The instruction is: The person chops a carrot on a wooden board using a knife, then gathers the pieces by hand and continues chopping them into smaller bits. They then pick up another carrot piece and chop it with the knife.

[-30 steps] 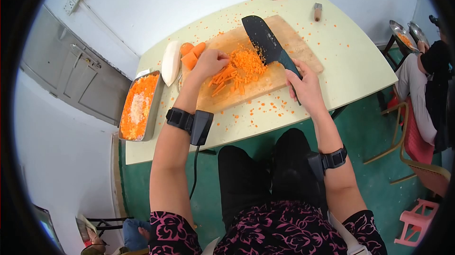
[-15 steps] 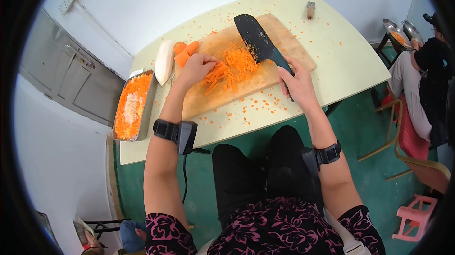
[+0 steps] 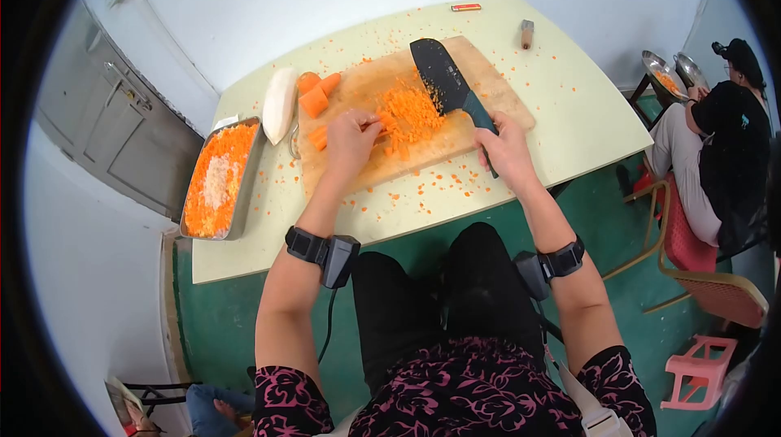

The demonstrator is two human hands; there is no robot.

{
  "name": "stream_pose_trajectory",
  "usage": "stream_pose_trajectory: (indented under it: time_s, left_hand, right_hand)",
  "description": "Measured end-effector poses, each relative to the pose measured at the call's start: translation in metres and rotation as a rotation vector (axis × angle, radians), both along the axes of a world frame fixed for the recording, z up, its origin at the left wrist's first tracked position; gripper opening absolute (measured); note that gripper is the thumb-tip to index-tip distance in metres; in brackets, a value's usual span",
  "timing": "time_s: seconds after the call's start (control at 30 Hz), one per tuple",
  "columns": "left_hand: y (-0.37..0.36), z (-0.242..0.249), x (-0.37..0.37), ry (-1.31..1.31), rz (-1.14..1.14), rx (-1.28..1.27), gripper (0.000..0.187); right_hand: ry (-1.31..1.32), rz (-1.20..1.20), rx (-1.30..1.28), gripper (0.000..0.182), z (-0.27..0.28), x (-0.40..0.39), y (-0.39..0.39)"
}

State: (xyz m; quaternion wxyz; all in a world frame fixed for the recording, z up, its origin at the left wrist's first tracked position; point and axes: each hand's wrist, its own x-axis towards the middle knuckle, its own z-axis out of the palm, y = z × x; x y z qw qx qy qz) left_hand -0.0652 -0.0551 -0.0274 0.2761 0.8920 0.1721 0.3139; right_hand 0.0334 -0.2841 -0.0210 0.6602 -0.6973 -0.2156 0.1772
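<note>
My right hand [image 3: 506,149] is wrapped round the dark green handle of a kitchen knife [image 3: 440,77]. Its broad black blade stands tilted over the wooden cutting board [image 3: 488,83], beside a heap of diced carrot [image 3: 413,109]. My left hand [image 3: 353,143] is closed at the near-left side of the heap, its fingertips on carrot sticks [image 3: 386,123]. More sticks poke out on the left of this hand, partly hidden by it. Larger carrot chunks [image 3: 314,102] lie at the board's far-left corner, next to a peeled white radish [image 3: 279,104].
A metal tray [image 3: 246,181] of chopped carrot with a pale heap on top stands at the table's left end. A small wooden-handled tool [image 3: 527,34] and a red packet [image 3: 466,8] lie toward the back. Carrot bits are scattered about. At right a person [image 3: 720,128] sits by metal bowls.
My left hand has moved right and nearer to me across the carrot sticks, uncovering some on its left. My right hand still holds the knife. The camera view has shifted slightly.
</note>
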Motion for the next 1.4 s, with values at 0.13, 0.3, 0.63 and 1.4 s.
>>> stream_pose_trajectory:
  time_s: [0.13, 0.3, 0.63, 1.4]
  left_hand:
    - [0.004, 0.0, -0.001, -0.057, -0.089, 0.249, 0.013]
    - [0.001, 0.002, -0.002, -0.066, -0.101, 0.325, 0.012]
    - [0.004, -0.005, 0.001, -0.119, -0.077, 0.254, 0.013]
    - [0.001, -0.003, 0.004, -0.091, -0.044, 0.299, 0.007]
  right_hand:
    - [-0.514, -0.068, -0.133, 0.034, 0.008, -0.017, 0.01]
    - [-0.818, -0.056, -0.391, 0.038, 0.023, -0.044, 0.019]
    - [-1.015, -0.003, -0.422, 0.044, 0.017, -0.059, 0.031]
    - [-0.962, -0.007, -0.495, 0.038, 0.038, -0.058, 0.045]
